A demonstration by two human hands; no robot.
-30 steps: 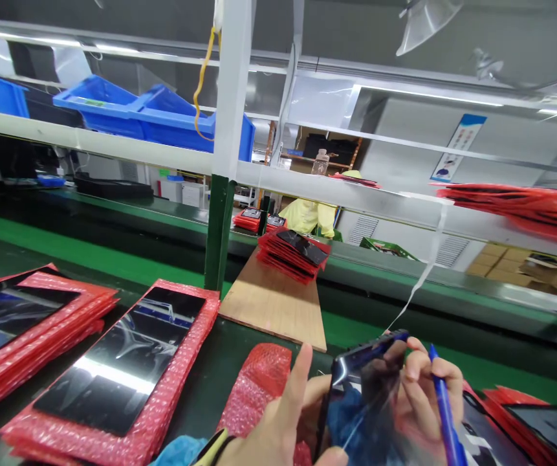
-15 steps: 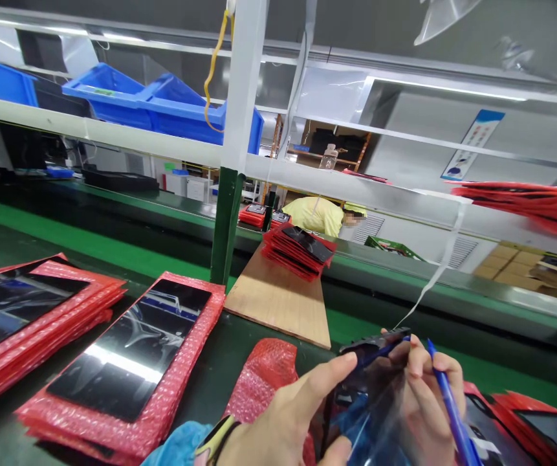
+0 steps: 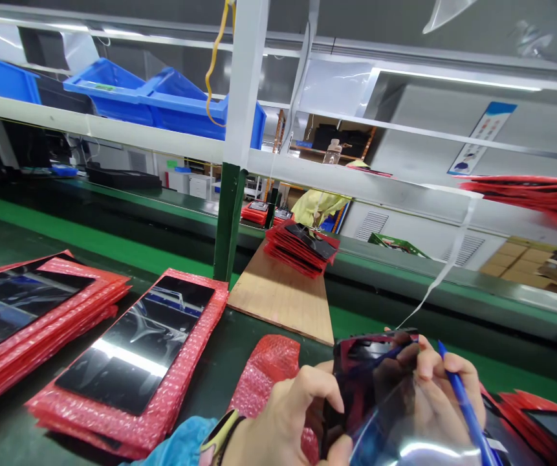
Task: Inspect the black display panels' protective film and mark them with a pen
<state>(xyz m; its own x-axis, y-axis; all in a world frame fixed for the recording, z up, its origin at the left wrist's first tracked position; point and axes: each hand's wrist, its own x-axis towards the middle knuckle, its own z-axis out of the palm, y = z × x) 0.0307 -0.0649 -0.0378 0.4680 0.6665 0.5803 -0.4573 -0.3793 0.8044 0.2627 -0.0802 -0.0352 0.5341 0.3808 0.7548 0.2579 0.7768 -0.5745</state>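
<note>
The lower part of the black glass panel (image 3: 370, 388) is cut off by the bottom edge of the view, and its right half is blurred behind a clear protective film (image 3: 404, 427) whose glare hides the surface. The wrist of the right hand (image 3: 440, 401) is not shown, and the lower end of the blue pen (image 3: 465, 408) is lost at the frame edge. A co-worker in a yellow garment (image 3: 319, 206) is largely hidden behind the shelf rail, and no more can be made out.

Stacks of red bubble-wrap sleeves topped by dark screens (image 3: 137, 349) are laid on the green bench (image 3: 26, 226) to the left, with a further stack (image 3: 16, 310) beside it, partly cropped. A crumpled red bubble-wrap pouch (image 3: 268, 378) lies just beside the left hand (image 3: 290, 414). A wooden board (image 3: 283, 298) bridges the bench further back, and a smaller red stack (image 3: 302, 249) is set at its far end. Blue bins (image 3: 162, 107) are kept on the upper shelf, beside a white and green upright post (image 3: 232, 194).

The panel is held tilted above the bench, between both hands. It is grasped at its left edge by the left hand, fingers curled over the front. Its top right corner is pinched by the right-hand fingertips, while the pen is kept gripped against the palm by the remaining fingers.
</note>
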